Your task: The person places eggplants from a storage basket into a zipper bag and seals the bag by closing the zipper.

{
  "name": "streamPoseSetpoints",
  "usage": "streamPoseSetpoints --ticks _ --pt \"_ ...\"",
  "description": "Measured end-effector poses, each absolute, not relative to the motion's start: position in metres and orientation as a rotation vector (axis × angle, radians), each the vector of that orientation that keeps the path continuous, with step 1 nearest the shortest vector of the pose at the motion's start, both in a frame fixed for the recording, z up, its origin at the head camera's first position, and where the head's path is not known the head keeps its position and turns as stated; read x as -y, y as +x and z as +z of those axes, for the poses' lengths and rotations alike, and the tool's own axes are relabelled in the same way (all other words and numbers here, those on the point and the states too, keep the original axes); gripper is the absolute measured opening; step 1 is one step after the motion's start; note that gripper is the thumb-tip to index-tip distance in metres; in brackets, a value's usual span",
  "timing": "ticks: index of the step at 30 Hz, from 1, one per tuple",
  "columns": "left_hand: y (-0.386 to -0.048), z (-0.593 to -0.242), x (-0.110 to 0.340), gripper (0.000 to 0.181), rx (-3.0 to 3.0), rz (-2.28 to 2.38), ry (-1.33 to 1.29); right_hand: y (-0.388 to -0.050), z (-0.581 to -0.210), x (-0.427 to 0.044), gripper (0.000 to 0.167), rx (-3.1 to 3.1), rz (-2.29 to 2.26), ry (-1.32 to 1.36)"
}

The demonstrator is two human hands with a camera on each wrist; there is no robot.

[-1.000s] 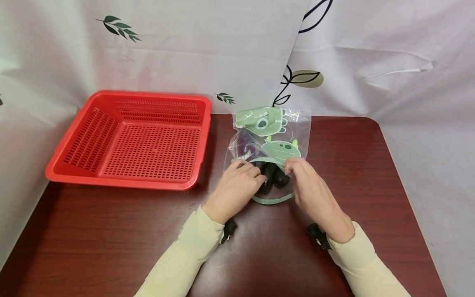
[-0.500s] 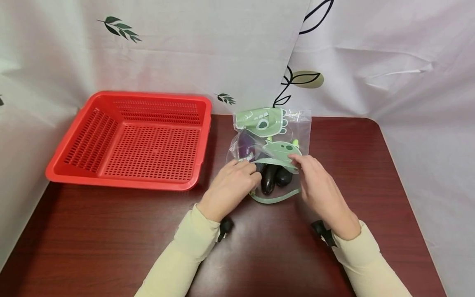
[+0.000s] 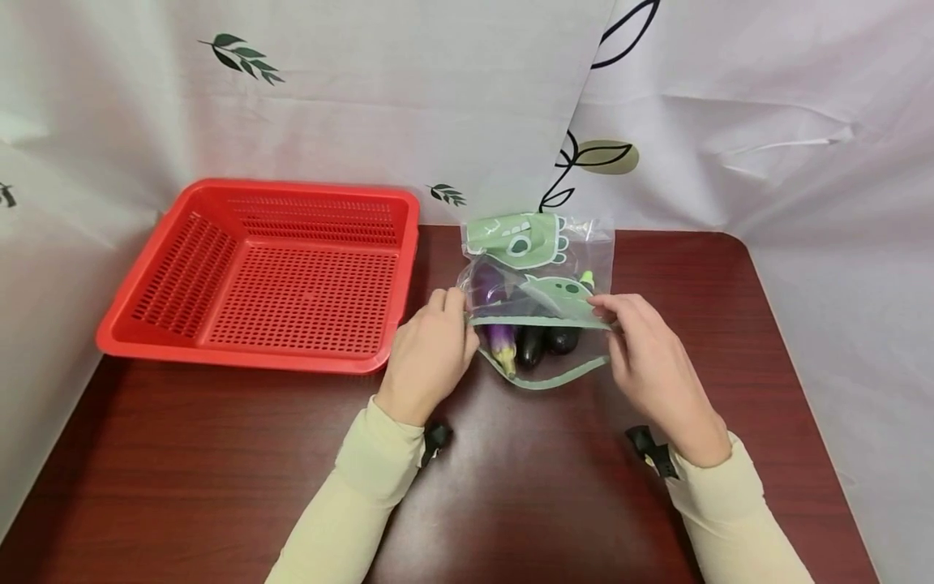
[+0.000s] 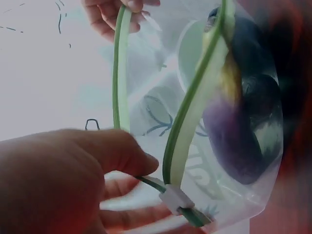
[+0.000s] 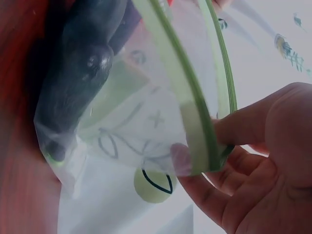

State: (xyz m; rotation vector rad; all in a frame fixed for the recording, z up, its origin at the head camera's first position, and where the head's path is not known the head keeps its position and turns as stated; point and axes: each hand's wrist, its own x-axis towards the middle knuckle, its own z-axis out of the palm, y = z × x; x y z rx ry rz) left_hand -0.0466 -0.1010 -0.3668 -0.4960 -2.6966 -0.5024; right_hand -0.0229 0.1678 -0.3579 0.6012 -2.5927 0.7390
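Observation:
A clear zip bag (image 3: 558, 304) with green cartoon print lies on the table, its green-edged mouth gaping toward me. Inside are a purple eggplant (image 3: 501, 339), its pale stem end at the mouth, and dark, glossy eggplants (image 3: 531, 347). My left hand (image 3: 429, 353) pinches the left corner of the mouth between thumb and fingers. Close to that thumb, in the left wrist view, a white slider (image 4: 176, 199) sits on the green zip strip. At the opposite corner my right hand (image 3: 660, 373) pinches the bag's edge, thumb and fingertips on the strip (image 5: 207, 141).
A red plastic basket (image 3: 306, 357) with slotted walls stands left of the bag on the dark wooden table (image 3: 511, 503). White cloth (image 3: 379, 105) printed with leaves hangs behind and along the sides.
Both hands have moved apart. The left has drawn away from the eggplants to the bag's left corner, the right outward to the right corner. The mouth is stretched wider, exposing the purple eggplant's stem.

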Motion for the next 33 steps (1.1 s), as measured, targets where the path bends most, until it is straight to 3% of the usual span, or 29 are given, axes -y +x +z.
streamPoseSetpoints --ticks 6,14,18,22,26,30,33 --pt "-0.042 -0.363 0.104 0.012 2.718 -0.535 -0.333 -0.027 -0.351 -0.176 0.036 2.553 0.731 0.530" --pt "-0.042 -0.351 0.110 0.006 2.642 -0.733 -0.352 -0.030 -0.347 -0.186 0.033 2.425 0.857 0.365" --pt "-0.043 -0.345 0.115 0.006 2.576 -0.867 -0.414 -0.032 -0.346 -0.189 0.029 2.377 1.067 0.235" --pt "-0.045 -0.341 0.119 0.004 2.488 -1.073 -0.495 -0.034 -0.341 -0.192 0.019 2.158 1.619 0.056" --pt "-0.046 -0.338 0.122 0.010 2.425 -1.275 -0.618 -0.038 -0.339 -0.192 0.021 1.749 2.051 -0.039" --pt "-0.048 -0.337 0.125 0.025 2.441 -1.305 -0.784 -0.041 -0.338 -0.192 0.022 1.569 2.164 -0.039" --pt "-0.049 -0.337 0.127 0.027 2.422 -1.216 -0.849 -0.041 -0.339 -0.192 0.022 1.578 2.146 -0.049"
